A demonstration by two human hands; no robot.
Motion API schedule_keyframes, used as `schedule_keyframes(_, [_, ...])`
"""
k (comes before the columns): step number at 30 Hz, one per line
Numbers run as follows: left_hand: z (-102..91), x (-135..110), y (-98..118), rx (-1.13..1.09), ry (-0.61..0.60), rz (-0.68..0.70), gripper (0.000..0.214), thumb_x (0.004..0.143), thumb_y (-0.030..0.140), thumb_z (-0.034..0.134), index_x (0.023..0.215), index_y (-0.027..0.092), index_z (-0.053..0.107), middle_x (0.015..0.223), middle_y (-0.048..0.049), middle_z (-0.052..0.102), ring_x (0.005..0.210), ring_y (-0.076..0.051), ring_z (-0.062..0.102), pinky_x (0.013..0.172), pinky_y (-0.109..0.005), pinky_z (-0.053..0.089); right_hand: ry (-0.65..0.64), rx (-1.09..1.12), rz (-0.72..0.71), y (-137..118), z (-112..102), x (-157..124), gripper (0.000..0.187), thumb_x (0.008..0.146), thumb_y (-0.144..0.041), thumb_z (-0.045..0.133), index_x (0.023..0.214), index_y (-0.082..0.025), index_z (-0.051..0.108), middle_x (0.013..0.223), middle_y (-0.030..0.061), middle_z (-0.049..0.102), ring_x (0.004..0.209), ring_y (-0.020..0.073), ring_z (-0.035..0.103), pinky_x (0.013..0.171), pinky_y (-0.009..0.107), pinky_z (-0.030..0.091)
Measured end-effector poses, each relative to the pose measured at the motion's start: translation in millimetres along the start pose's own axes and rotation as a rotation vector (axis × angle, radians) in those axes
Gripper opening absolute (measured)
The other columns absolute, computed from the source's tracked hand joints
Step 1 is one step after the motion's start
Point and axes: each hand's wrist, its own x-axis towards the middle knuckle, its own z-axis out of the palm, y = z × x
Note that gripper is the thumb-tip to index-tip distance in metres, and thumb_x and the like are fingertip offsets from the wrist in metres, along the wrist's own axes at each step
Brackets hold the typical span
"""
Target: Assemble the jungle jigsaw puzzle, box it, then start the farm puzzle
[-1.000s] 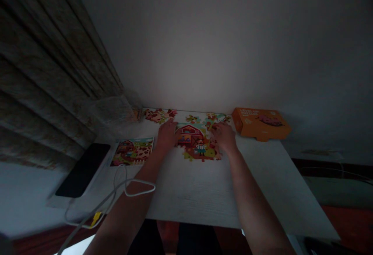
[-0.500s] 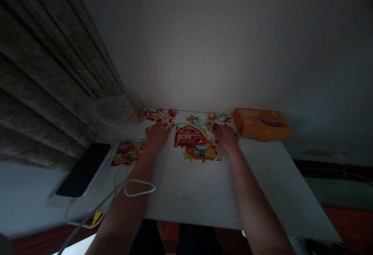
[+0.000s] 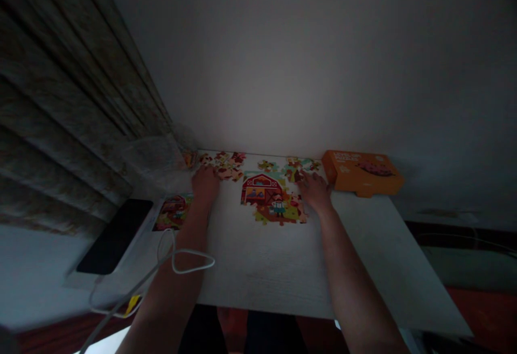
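A partly joined jigsaw puzzle (image 3: 264, 195) with a red barn and a farmer lies flat at the middle of the white table. My left hand (image 3: 205, 182) rests at the near left edge of a heap of loose puzzle pieces (image 3: 228, 164), fingers forward and loosely bent; no piece shows in it. Beside the puzzle's upper right corner, my right hand (image 3: 315, 188) has its fingers apart, touching or just above loose pieces (image 3: 294, 173). Left of the puzzle, my left forearm partly covers a picture card (image 3: 173, 211) of the same barn scene.
An orange puzzle box (image 3: 365, 173) stands at the back right against the wall. At the left are a clear plastic bag (image 3: 153, 160) and a dark phone (image 3: 117, 235). A white cable (image 3: 189, 251) loops across the view over my left forearm. A curtain (image 3: 72, 74) hangs at the left.
My left hand has moved left, away from the puzzle, uncovering the right part of the loose heap. My right hand has stayed nearly still.
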Motion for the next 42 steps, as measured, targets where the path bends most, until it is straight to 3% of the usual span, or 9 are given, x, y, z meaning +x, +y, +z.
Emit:
schedule_keyframes(9, [1.5, 7.4, -4.0, -0.155, 0.054, -0.173, 0.033, 0.089, 0.023, 0.06, 0.121, 0.016, 0.063, 0.126, -0.0226, 0.068, 0.126, -0.041, 0.06, 0.103, -0.057, 0.049, 0.036, 0.085, -0.008, 0.4, -1.9, 1.3, 0.047, 0.099, -0.042, 0.053, 0.143, -0.028, 0.061, 0.152, 0.0173, 0.054, 0.144, 0.0373, 0.046, 0.115, 0.065, 0.033])
schedule_keyframes(15, [-1.7, 20.1, -12.8, -0.657, 0.185, -0.261, 0.035, 0.08, 0.017, 0.069, 0.114, 0.018, 0.06, 0.114, -0.0119, 0.071, 0.109, -0.029, 0.068, 0.104, -0.045, 0.052, 0.157, 0.198, 0.02, -5.2, -6.2, 0.3, 0.043, 0.097, -0.039, 0.057, 0.133, -0.019, 0.066, 0.151, 0.0191, 0.055, 0.142, 0.0321, 0.049, 0.114, 0.05, 0.041])
schedule_keyframes(19, [-2.7, 17.9, 2.7, -0.907, 0.241, -0.236, 0.026, 0.084, 0.02, 0.068, 0.108, 0.016, 0.058, 0.105, -0.0061, 0.07, 0.101, -0.023, 0.069, 0.095, -0.04, 0.056, 0.246, 0.436, -0.083, -12.1, -12.0, 2.6, 0.034, 0.094, -0.041, 0.057, 0.112, -0.017, 0.072, 0.127, 0.0174, 0.07, 0.123, 0.0301, 0.062, 0.107, 0.048, 0.047])
schedule_keyframes(24, [8.6, -22.5, 56.4, -1.239, -0.1, -0.001, 0.031, 0.074, 0.036, 0.078, 0.095, 0.019, 0.061, 0.092, -0.0027, 0.071, 0.088, -0.019, 0.071, 0.083, -0.036, 0.059, -0.092, 0.86, -0.249, -38.7, -15.7, -9.5, 0.045, 0.085, -0.056, 0.067, 0.112, -0.02, 0.072, 0.099, 0.0074, 0.077, 0.084, 0.0211, 0.069, 0.083, 0.037, 0.056])
schedule_keyframes(30, [14.1, -59.3, 92.9, -1.373, -0.378, 0.096, 0.041, 0.062, 0.044, 0.086, 0.084, 0.02, 0.061, 0.086, -0.002, 0.071, 0.083, -0.019, 0.07, 0.081, -0.036, 0.058, -0.322, 0.979, -0.267, -61.2, -7.0, -24.4, 0.046, 0.08, -0.062, 0.072, 0.105, -0.023, 0.074, 0.092, 0.0044, 0.077, 0.081, 0.0205, 0.071, 0.074, 0.033, 0.055])
schedule_keyframes(33, [11.0, -54.1, 88.5, -1.354, -0.435, 0.155, 0.038, 0.069, 0.047, 0.082, 0.089, 0.02, 0.063, 0.09, -0.0038, 0.073, 0.084, -0.021, 0.071, 0.08, -0.037, 0.059, -0.302, 0.934, -0.207, -59.8, -7.6, -23.9, 0.037, 0.081, -0.055, 0.074, 0.097, -0.021, 0.074, 0.087, 0.0047, 0.077, 0.079, 0.0205, 0.071, 0.075, 0.034, 0.055])
schedule_keyframes(35, [7.3, -46.3, 78.8, -1.205, -0.363, 0.194, 0.031, 0.08, 0.048, 0.072, 0.093, 0.02, 0.065, 0.089, -0.0047, 0.073, 0.084, -0.022, 0.071, 0.081, -0.038, 0.059, -0.333, 0.887, -0.214, -58.4, -13.2, -25.6, 0.029, 0.083, -0.048, 0.074, 0.092, -0.021, 0.076, 0.088, 0.0057, 0.078, 0.081, 0.0207, 0.072, 0.078, 0.034, 0.055])
schedule_keyframes(39, [0.4, -34.0, 55.2, -0.687, -0.155, 0.402, 0.023, 0.089, 0.037, 0.066, 0.105, 0.022, 0.072, 0.106, -0.0077, 0.074, 0.107, -0.025, 0.068, 0.101, -0.042, 0.052, -0.634, 0.697, -0.373, -62.6, -27.6, -37.8, 0.015, 0.082, -0.036, 0.077, 0.086, -0.022, 0.08, 0.086, 0.0029, 0.079, 0.082, 0.0193, 0.073, 0.078, 0.03, 0.054])
schedule_keyframes(42, [0.9, -33.2, 46.8, -0.483, -0.222, 0.589, 0.035, 0.087, 0.037, 0.072, 0.119, 0.026, 0.073, 0.125, -0.008, 0.071, 0.122, -0.026, 0.063, 0.11, -0.041, 0.047, -0.756, 0.452, -0.458, -69.9, -30.4, -48.2, 0.008, 0.078, -0.029, 0.082, 0.082, -0.023, 0.081, 0.078, 0.0002, 0.077, 0.071, 0.0166, 0.07, 0.069, 0.026, 0.049])
